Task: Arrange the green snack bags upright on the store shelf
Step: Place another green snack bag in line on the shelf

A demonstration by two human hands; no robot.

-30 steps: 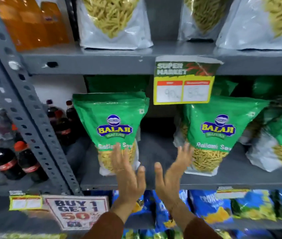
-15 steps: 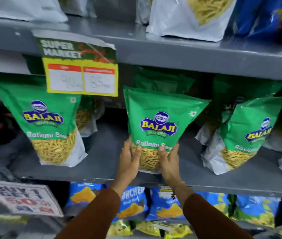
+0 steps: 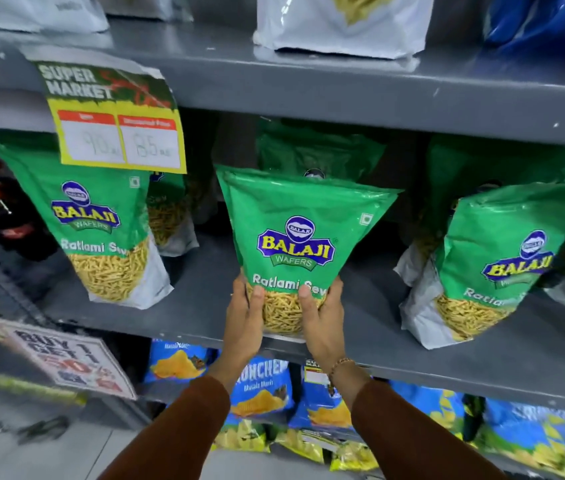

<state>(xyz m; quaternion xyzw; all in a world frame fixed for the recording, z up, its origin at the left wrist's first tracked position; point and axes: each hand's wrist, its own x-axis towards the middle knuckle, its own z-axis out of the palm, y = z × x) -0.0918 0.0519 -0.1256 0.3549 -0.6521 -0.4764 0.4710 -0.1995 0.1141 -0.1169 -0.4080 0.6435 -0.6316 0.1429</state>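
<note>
A green Balaji snack bag (image 3: 295, 230) stands upright at the front of the grey middle shelf (image 3: 205, 306). My left hand (image 3: 244, 317) grips its lower left side and my right hand (image 3: 321, 318) its lower right side. Another green bag (image 3: 90, 216) stands upright to the left, with one half hidden behind it. To the right a green bag (image 3: 495, 258) leans over to the left. More green bags (image 3: 319, 154) sit in the dark at the back of the shelf.
A yellow price tag (image 3: 115, 123) hangs from the upper shelf edge. White snack bags (image 3: 340, 26) stand above. Blue snack bags (image 3: 260, 386) fill the shelf below. A "buy 1 get 1" sign (image 3: 66, 362) and dark bottles (image 3: 4, 216) are at the left.
A second ago both hands were open between two bags. They then closed on the right one, which now stands upright at the middle. My view has shifted right and closer.
</note>
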